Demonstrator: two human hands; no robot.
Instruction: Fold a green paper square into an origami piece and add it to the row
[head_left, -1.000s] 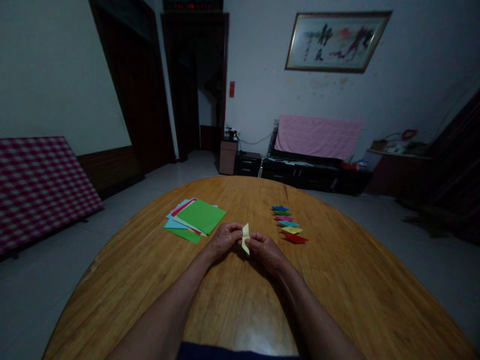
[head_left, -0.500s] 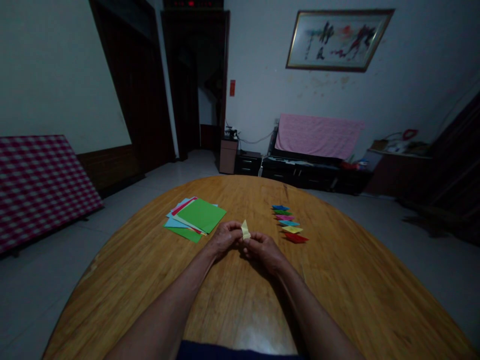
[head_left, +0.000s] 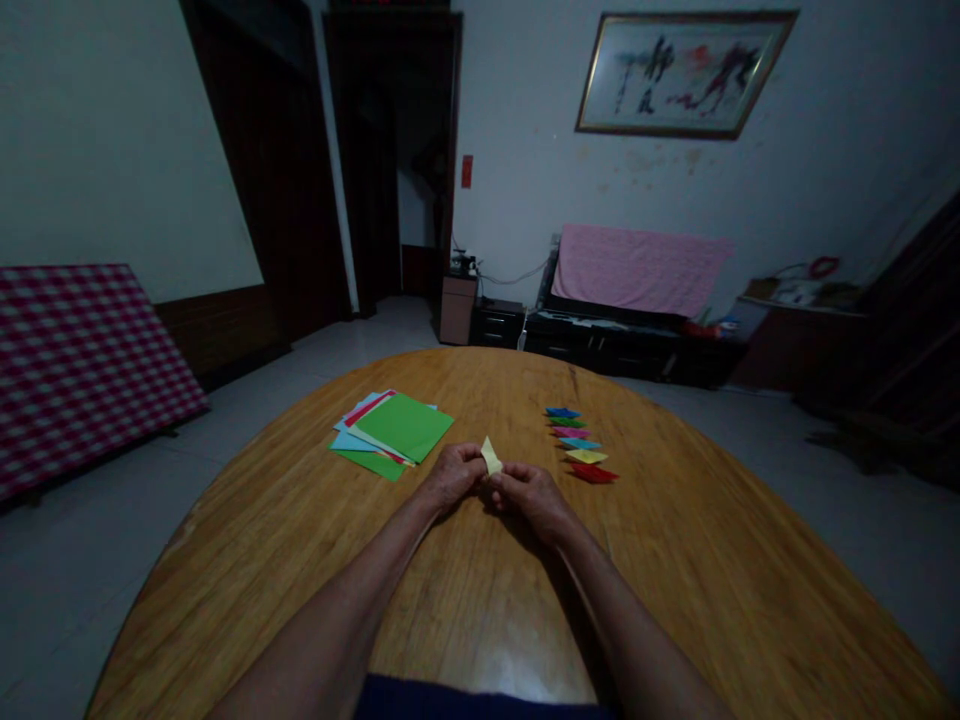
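Note:
Between my two hands is a small folded piece of pale yellow paper point(head_left: 490, 457), its pointed tip facing up and away from me. My left hand point(head_left: 454, 474) pinches its left side, fingers curled. From the right, my right hand point(head_left: 529, 494) grips its lower edge between thumb and fingers. Parts of the paper are hidden behind the fingertips. Left of my hands lies a loose stack of coloured paper sheets point(head_left: 405, 425), a green one on top. To the right, several folded paper boats stand in a row, from a blue boat point(head_left: 562, 412) to a red boat point(head_left: 592, 473).
The round wooden table point(head_left: 480, 600) fills the foreground. Beyond it stand a low black cabinet point(head_left: 637, 350) and a pink cloth point(head_left: 641, 268) draped over a screen-like shape. A red checked panel point(head_left: 82, 370) leans at the left.
The yellow paper has tilted slightly to the left in my fingers, and the fingers have shifted a little on it. The view has moved slightly; the stack and boats lie as before.

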